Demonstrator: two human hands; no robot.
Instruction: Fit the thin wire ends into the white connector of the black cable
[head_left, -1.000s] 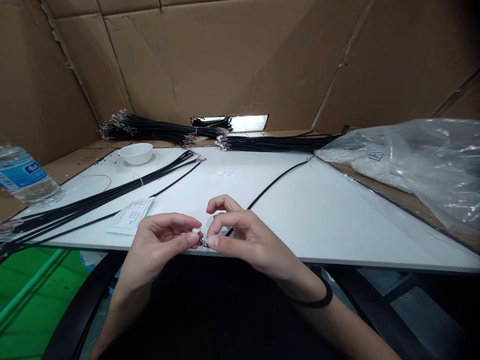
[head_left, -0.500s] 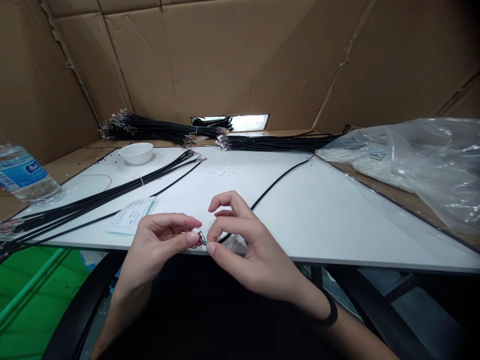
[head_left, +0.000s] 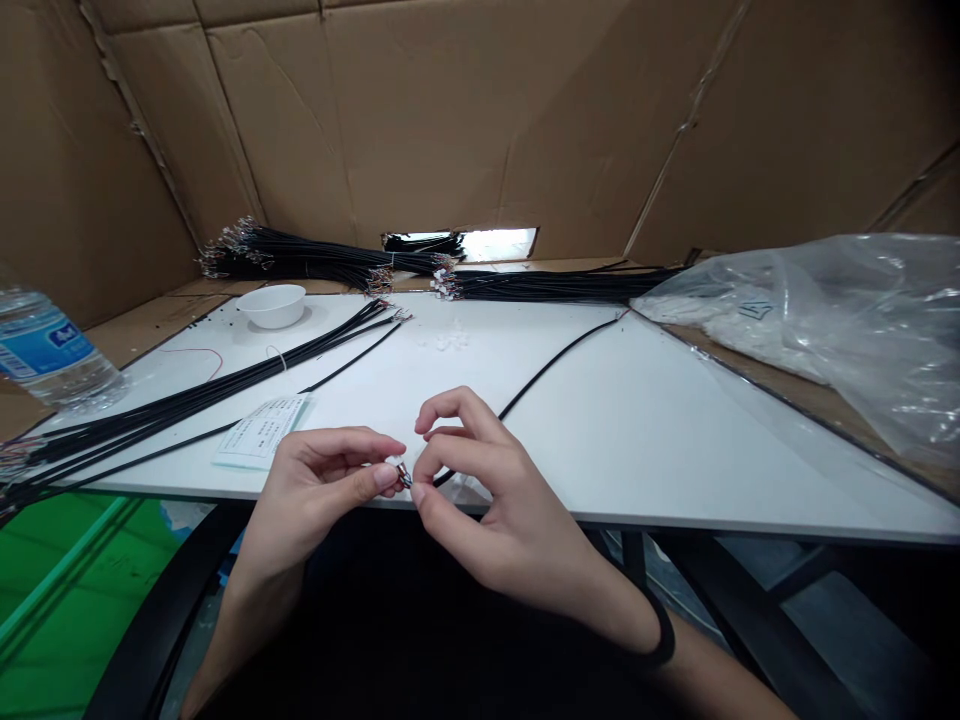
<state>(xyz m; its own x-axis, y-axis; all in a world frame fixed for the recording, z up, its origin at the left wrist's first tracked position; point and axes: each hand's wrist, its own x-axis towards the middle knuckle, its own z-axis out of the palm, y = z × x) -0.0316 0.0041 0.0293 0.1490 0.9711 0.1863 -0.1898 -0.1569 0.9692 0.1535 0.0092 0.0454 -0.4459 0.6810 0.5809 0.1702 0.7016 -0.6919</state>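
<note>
Near the front edge of the white table, my left hand (head_left: 322,490) pinches a small white connector (head_left: 394,461) between thumb and fingertips. Thin coloured wires (head_left: 405,476) run from it toward my right hand (head_left: 487,490). The thumb and index finger of that hand are closed on the wires, and its other fingers curl above. A black cable (head_left: 536,378) passes behind my right fingers and stretches back across the table to a frayed end. Much of the connector is hidden by my left fingertips.
Bundled black cables (head_left: 217,375) lie on the left, across from a paper label (head_left: 259,432). Behind them stand a white bowl (head_left: 272,306) and a water bottle (head_left: 52,345). More cable bundles (head_left: 547,285) line the cardboard wall (head_left: 450,120). A clear plastic bag (head_left: 840,320) rests at right.
My right hand has shifted very slightly, its fingertips a touch closer to the connector. My left hand keeps its pinch in nearly the same place.
</note>
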